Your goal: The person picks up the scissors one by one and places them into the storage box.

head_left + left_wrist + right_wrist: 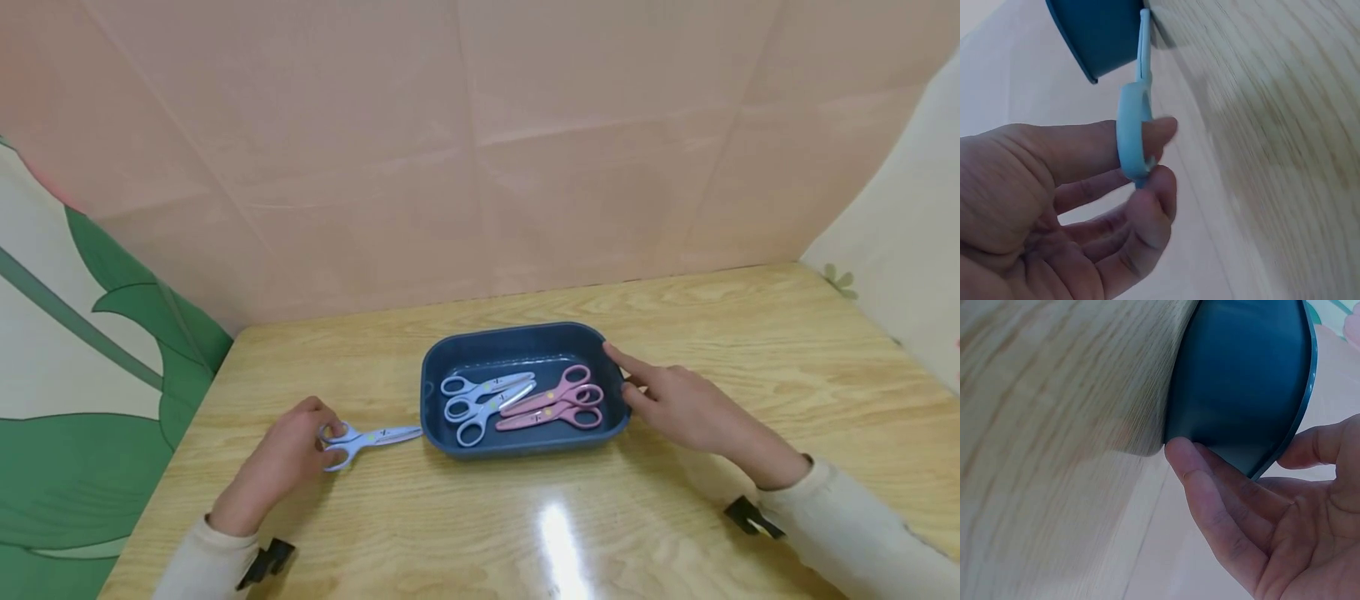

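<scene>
My left hand pinches the handles of a light-blue pair of scissors, its thumb across one finger loop in the left wrist view. The blades are together and point right, their tips at the left wall of a dark blue tray. Inside the tray, two light-blue pairs of scissors lie to the left and two pink pairs of scissors to the right, partly overlapping. At the tray's right end, my right hand holds the edge, thumb at the rim and other fingers against the outer wall.
The wood-grain table reflects a bright light near the front. A pinkish sheet hangs along the back. Leaf-patterned cloth covers the left side, and pale cloth the right.
</scene>
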Available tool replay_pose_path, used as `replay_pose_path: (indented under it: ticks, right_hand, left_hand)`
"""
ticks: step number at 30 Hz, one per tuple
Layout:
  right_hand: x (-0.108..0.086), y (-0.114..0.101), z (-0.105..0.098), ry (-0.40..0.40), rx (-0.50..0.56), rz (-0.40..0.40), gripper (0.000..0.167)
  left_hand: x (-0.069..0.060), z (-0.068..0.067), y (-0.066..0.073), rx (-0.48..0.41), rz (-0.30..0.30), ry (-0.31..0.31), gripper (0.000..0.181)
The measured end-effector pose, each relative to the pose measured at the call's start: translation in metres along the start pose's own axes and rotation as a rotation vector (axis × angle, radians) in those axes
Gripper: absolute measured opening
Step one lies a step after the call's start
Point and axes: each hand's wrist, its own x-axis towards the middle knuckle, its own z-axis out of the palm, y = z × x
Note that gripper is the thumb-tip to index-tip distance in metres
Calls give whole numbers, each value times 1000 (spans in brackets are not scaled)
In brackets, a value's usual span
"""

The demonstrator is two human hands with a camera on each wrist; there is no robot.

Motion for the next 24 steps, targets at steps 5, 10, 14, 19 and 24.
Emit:
replay_pose_path:
  ticks: [5,10,14,19,24]
  right_hand:
    - [0,0,0,4,-13,3,57]
    - [1,0,-1,7,-19,-3,56]
    - [1,-1,-1,7,-16,-4,57]
    - [1,-1,0,5,-13,0,57]
    - [0,-1,0,-1,2,7,57]
  left_hand:
    - [-1,-2,4,-44,6,21,20]
    - [1,-1,6,-64,10,35,21]
    - [2,1,7,-74,1,39,22]
    - [2,2,10,-85,-18,47,21]
    - [1,3,12,-55,-20,54,21]
